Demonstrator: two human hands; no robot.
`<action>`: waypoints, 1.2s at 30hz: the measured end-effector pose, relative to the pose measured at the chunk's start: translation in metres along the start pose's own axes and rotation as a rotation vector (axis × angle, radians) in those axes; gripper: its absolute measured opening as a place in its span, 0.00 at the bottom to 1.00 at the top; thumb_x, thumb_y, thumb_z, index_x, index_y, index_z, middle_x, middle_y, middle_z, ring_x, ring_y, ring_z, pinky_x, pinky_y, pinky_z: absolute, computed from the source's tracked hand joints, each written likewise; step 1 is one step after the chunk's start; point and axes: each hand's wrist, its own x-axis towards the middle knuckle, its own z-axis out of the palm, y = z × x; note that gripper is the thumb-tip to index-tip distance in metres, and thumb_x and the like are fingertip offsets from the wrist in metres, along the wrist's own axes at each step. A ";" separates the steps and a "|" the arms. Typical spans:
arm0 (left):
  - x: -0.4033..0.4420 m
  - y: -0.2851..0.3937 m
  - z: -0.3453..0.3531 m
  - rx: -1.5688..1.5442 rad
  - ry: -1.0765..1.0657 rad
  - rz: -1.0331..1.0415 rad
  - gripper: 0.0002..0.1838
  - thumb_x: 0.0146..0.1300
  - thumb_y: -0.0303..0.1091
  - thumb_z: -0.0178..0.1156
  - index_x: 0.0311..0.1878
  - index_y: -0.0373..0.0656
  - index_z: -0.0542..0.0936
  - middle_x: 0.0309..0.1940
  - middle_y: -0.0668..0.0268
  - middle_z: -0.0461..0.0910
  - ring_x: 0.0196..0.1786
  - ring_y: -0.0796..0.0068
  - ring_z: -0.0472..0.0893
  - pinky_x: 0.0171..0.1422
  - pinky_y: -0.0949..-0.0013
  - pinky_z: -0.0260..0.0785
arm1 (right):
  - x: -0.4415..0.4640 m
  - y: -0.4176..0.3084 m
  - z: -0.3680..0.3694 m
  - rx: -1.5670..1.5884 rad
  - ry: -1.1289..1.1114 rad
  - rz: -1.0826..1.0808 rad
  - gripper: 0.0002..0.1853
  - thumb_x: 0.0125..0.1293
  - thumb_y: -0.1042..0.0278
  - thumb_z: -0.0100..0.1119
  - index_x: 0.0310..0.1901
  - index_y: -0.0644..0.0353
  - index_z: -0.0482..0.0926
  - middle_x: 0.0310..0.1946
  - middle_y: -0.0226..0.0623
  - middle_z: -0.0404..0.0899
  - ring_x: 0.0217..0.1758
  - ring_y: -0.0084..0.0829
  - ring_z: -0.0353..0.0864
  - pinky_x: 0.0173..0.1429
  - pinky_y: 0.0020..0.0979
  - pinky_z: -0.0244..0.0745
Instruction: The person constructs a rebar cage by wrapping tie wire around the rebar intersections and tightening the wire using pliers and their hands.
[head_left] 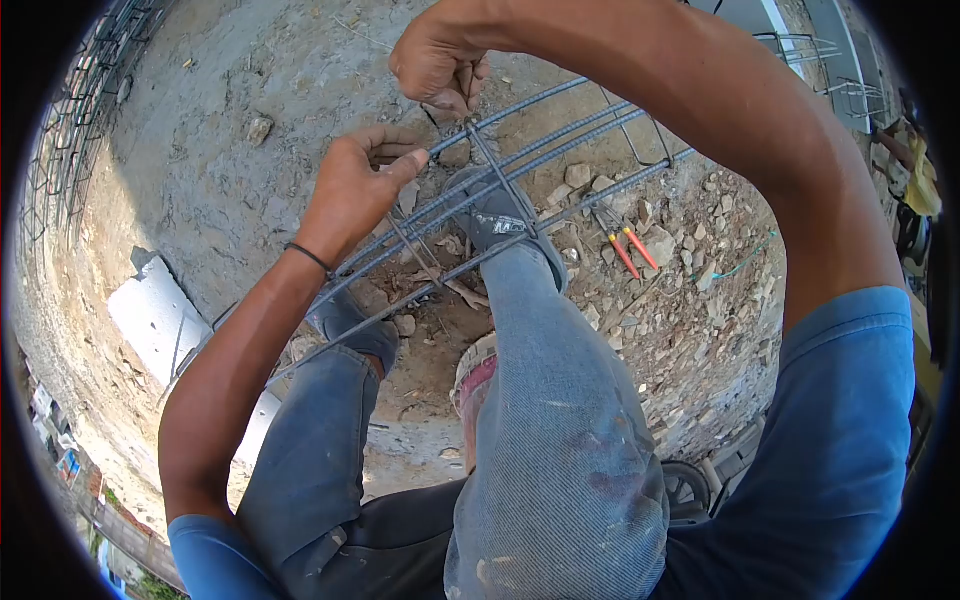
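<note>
A rebar cage (545, 160) of long ribbed steel bars and square stirrups lies slantwise across my view, above my legs and shoe. My left hand (365, 185) is closed on the cage's far bar, its thumb along the top and fingers behind. Just beyond it, my right hand (440, 70) pinches with its fingertips close to the crossing of that bar and a stirrup (490, 155). Whatever is in that pinch is too small to make out. Pliers with red handles (630, 252) lie on the rubble below the cage, to the right.
My grey shoe (497, 222) stands under the cage. A white block (158, 315) lies on the left. More rebar cages (75, 130) stand at upper left, and other bars (850, 90) at upper right. Broken stones (700, 230) cover the ground. A wheel (685, 487) is beside my leg.
</note>
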 end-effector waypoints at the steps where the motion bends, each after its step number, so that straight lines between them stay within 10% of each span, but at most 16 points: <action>1: 0.006 0.007 0.010 -0.007 -0.007 0.013 0.17 0.68 0.34 0.70 0.55 0.33 0.83 0.41 0.63 0.86 0.44 0.75 0.83 0.52 0.69 0.75 | -0.004 -0.004 0.003 0.007 0.003 0.004 0.09 0.56 0.78 0.65 0.39 0.61 0.88 0.31 0.36 0.84 0.28 0.30 0.76 0.33 0.41 0.67; 7: 0.039 0.019 0.045 -0.303 0.042 0.008 0.14 0.66 0.29 0.70 0.53 0.34 0.84 0.46 0.57 0.88 0.45 0.71 0.86 0.51 0.66 0.77 | -0.035 -0.015 0.017 -0.249 0.427 -0.159 0.10 0.51 0.77 0.64 0.36 0.65 0.88 0.31 0.45 0.87 0.32 0.42 0.85 0.34 0.48 0.76; 10: 0.050 -0.008 0.062 -0.460 0.287 0.319 0.14 0.62 0.35 0.74 0.44 0.34 0.87 0.40 0.57 0.89 0.40 0.71 0.86 0.46 0.66 0.77 | -0.094 -0.012 0.064 -0.304 1.166 -0.507 0.03 0.64 0.79 0.59 0.38 0.66 0.82 0.23 0.43 0.84 0.28 0.45 0.87 0.33 0.45 0.80; 13: 0.046 0.021 0.047 -0.125 0.142 -0.081 0.18 0.58 0.44 0.76 0.33 0.35 0.88 0.28 0.58 0.88 0.33 0.69 0.86 0.40 0.63 0.77 | -0.168 0.004 0.124 0.382 0.746 -0.711 0.06 0.67 0.73 0.62 0.38 0.69 0.81 0.23 0.46 0.82 0.28 0.41 0.87 0.31 0.40 0.78; 16: 0.043 0.030 0.063 0.099 0.340 -0.060 0.20 0.58 0.48 0.74 0.28 0.37 0.88 0.22 0.58 0.85 0.28 0.65 0.85 0.37 0.59 0.76 | -0.183 0.045 0.209 1.313 0.254 -0.722 0.09 0.65 0.68 0.69 0.34 0.66 0.83 0.23 0.40 0.83 0.24 0.30 0.83 0.27 0.30 0.73; 20: 0.040 0.038 0.062 0.188 0.357 -0.061 0.18 0.63 0.43 0.73 0.30 0.33 0.87 0.22 0.59 0.85 0.25 0.71 0.84 0.31 0.69 0.74 | -0.144 0.123 0.339 2.167 0.540 -0.476 0.10 0.72 0.67 0.65 0.37 0.66 0.82 0.23 0.37 0.82 0.23 0.21 0.80 0.27 0.25 0.72; 22: 0.045 0.030 0.060 0.002 0.307 -0.132 0.17 0.64 0.39 0.72 0.33 0.31 0.87 0.26 0.57 0.85 0.28 0.69 0.85 0.34 0.69 0.76 | -0.113 0.156 0.400 1.850 0.878 0.257 0.14 0.69 0.64 0.68 0.46 0.68 0.81 0.26 0.41 0.83 0.26 0.32 0.82 0.33 0.35 0.78; 23: 0.050 0.026 0.058 -0.192 0.256 -0.197 0.15 0.66 0.36 0.72 0.36 0.29 0.87 0.29 0.56 0.86 0.30 0.67 0.86 0.36 0.69 0.78 | -0.100 0.164 0.424 1.854 0.880 0.256 0.14 0.69 0.64 0.68 0.46 0.68 0.81 0.26 0.41 0.83 0.26 0.32 0.82 0.33 0.35 0.78; 25: 0.057 0.026 0.048 -0.297 0.182 -0.282 0.15 0.66 0.34 0.72 0.39 0.27 0.85 0.34 0.54 0.86 0.34 0.66 0.86 0.40 0.68 0.80 | -0.087 0.166 0.451 0.441 1.101 0.590 0.24 0.64 0.59 0.73 0.53 0.69 0.77 0.38 0.51 0.82 0.40 0.47 0.82 0.46 0.47 0.78; 29: 0.064 0.025 0.027 -0.496 -0.053 -0.439 0.18 0.68 0.34 0.71 0.47 0.24 0.82 0.43 0.51 0.86 0.44 0.64 0.87 0.49 0.67 0.82 | -0.072 0.152 0.449 0.342 0.877 0.501 0.34 0.57 0.57 0.78 0.60 0.63 0.73 0.52 0.57 0.71 0.57 0.58 0.73 0.58 0.53 0.72; 36: 0.062 0.016 0.012 -0.609 -0.211 -0.395 0.20 0.76 0.39 0.62 0.54 0.26 0.81 0.48 0.50 0.85 0.51 0.60 0.87 0.59 0.62 0.80 | -0.055 0.159 0.449 0.267 0.804 0.477 0.12 0.69 0.70 0.53 0.52 0.63 0.73 0.49 0.58 0.72 0.52 0.60 0.77 0.54 0.53 0.77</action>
